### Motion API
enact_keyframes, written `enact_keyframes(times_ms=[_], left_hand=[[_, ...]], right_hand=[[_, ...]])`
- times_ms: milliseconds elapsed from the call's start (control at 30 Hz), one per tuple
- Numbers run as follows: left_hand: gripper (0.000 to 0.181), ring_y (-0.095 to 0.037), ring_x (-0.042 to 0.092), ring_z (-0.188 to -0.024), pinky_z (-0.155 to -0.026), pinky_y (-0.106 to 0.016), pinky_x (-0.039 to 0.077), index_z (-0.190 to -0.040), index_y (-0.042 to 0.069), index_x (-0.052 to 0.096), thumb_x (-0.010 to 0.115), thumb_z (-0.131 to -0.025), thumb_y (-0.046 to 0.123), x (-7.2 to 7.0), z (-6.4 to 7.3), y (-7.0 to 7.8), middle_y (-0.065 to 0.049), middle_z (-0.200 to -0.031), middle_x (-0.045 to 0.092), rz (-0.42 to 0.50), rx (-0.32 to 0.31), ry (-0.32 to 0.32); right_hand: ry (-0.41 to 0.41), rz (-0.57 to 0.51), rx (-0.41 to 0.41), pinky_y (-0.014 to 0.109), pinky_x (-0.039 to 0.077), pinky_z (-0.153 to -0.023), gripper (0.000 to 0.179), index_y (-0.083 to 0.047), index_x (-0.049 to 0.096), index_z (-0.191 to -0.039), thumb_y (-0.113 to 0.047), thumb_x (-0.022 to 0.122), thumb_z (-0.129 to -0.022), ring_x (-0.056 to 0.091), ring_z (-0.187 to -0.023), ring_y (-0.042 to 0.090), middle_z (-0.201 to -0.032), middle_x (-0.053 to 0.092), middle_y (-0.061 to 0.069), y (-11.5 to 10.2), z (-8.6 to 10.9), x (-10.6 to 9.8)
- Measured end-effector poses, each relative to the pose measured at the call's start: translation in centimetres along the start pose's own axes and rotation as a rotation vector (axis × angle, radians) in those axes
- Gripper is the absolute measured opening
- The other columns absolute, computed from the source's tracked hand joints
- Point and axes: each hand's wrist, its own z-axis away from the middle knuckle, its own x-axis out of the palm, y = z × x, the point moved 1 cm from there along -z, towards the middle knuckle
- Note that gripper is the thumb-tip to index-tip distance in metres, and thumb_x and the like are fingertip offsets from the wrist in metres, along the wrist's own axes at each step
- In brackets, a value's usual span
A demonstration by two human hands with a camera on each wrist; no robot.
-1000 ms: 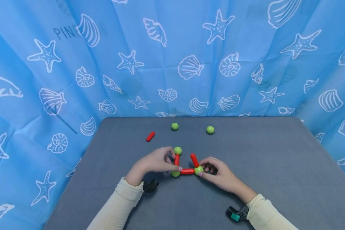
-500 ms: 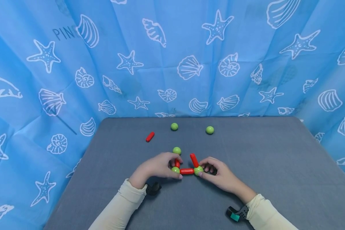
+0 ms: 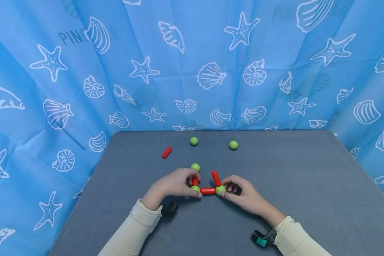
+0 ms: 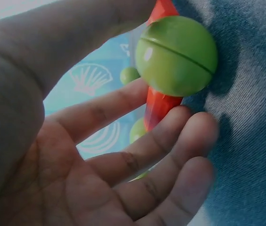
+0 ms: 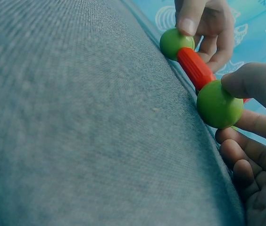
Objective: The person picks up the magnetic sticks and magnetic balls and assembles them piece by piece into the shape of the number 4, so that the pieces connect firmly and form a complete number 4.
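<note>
Green balls and red ridged rods are joined in a U shape on the grey table. My left hand (image 3: 176, 185) pinches the near left ball (image 4: 176, 55) between thumb and index finger. From that ball a red rod (image 3: 195, 180), partly covered by my fingers, runs back to a far green ball (image 3: 195, 167). A front rod (image 3: 208, 191) links it to the near right ball (image 5: 220, 104), which my right hand (image 3: 244, 195) holds with thumb and fingertips. Another rod (image 3: 216, 178) points away from the right ball, its far end bare.
Farther back on the table (image 3: 291, 170) lie a loose red rod (image 3: 167, 152) and two loose green balls, one left (image 3: 193, 141) and one right (image 3: 233, 145). A blue shell-print curtain (image 3: 179, 89) hangs behind the table's back edge.
My left hand has shifted from the left rod down onto the near left ball. The left rod and its far ball have swung slightly left. My right hand stays in place.
</note>
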Motion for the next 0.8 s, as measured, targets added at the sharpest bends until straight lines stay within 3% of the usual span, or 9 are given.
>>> enact_keyframes(times_ms=[300, 533, 700, 800], left_hand=[[0.046, -0.017, 0.063, -0.087, -0.074, -0.031, 0.053, -0.127, 0.014, 0.066, 0.088, -0.088, 0.026, -0.20, 0.19, -0.01, -0.004, -0.097, 0.067, 0.024, 0.010, -0.040], [0.046, -0.016, 0.063, -0.088, -0.075, -0.031, 0.053, -0.127, 0.014, 0.066, 0.088, -0.089, 0.025, -0.20, 0.15, -0.09, -0.003, -0.097, 0.067, 0.034, 0.014, -0.043], [0.045, -0.016, 0.063, -0.088, -0.075, -0.031, 0.054, -0.127, 0.015, 0.066, 0.088, -0.089, 0.025, -0.15, 0.06, -0.22, -0.002, -0.097, 0.066, 0.038, 0.013, -0.045], [0.045, -0.016, 0.063, -0.088, -0.075, -0.031, 0.054, -0.127, 0.015, 0.066, 0.087, -0.089, 0.025, -0.11, 0.00, -0.30, -0.002, -0.097, 0.066, 0.041, 0.010, -0.049]], right_hand=[[0.013, 0.012, -0.022, 0.027, 0.052, -0.075, 0.020, -0.017, 0.074, -0.116, -0.021, 0.078, -0.098, 0.062, -0.088, 0.014, -0.100, 0.067, 0.000, 0.04, -0.06, 0.00], [0.031, 0.029, -0.078, 0.028, 0.052, -0.074, 0.007, -0.020, 0.078, -0.105, -0.020, 0.078, -0.098, 0.061, -0.085, 0.013, -0.099, 0.068, -0.001, -0.12, -0.08, -0.01], [0.036, 0.044, -0.061, 0.027, 0.052, -0.073, 0.004, -0.022, 0.079, -0.101, -0.022, 0.079, -0.097, 0.060, -0.084, 0.010, -0.097, 0.067, -0.002, -0.16, -0.10, 0.03], [0.036, 0.034, -0.039, 0.026, 0.052, -0.074, 0.009, -0.020, 0.077, -0.106, -0.023, 0.079, -0.098, 0.061, -0.085, 0.011, -0.098, 0.067, -0.002, -0.11, -0.10, 0.08]])
